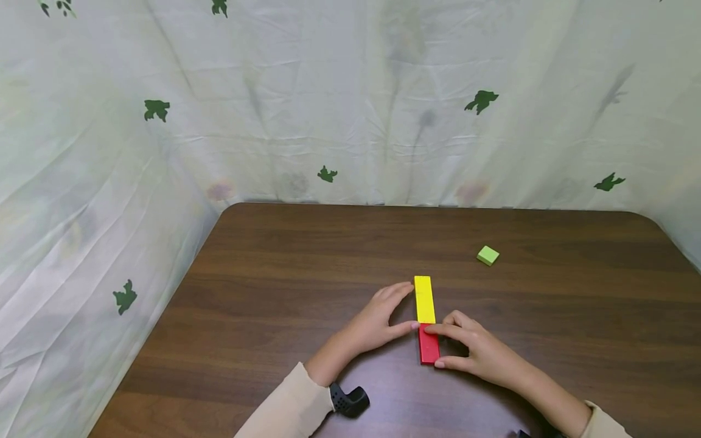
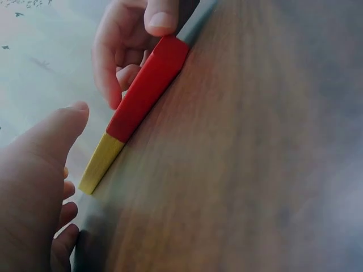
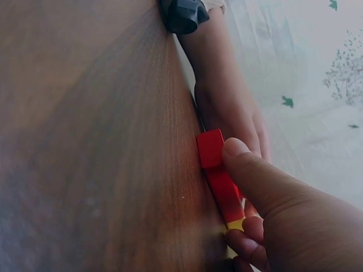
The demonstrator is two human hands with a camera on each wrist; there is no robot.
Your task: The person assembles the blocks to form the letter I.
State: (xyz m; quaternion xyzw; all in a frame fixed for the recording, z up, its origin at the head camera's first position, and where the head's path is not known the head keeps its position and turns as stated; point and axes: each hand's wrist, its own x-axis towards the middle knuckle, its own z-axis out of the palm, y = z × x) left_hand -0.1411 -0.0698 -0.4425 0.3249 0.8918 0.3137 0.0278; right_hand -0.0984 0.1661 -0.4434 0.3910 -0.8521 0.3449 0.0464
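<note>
pale creased cloth (image 1: 350, 115) with green leaf shapes (image 1: 157, 109) behind brown wood-grain table (image 1: 285, 261).

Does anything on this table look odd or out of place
Only the green block, perhaps: it lies apart, farther back and turned askew, while the yellow block and red block line up end to end.

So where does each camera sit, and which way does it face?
Head: on the head, facing forward and down at table, green block, yellow block and red block; left fingers, right fingers and forearms show.
Left wrist: on that wrist, facing red block and yellow block; left fingers at left, right fingers at top.
Right wrist: on that wrist, facing the same two; right fingers at lower right, left forearm beyond.
Both wrist views share these blocks.
</note>
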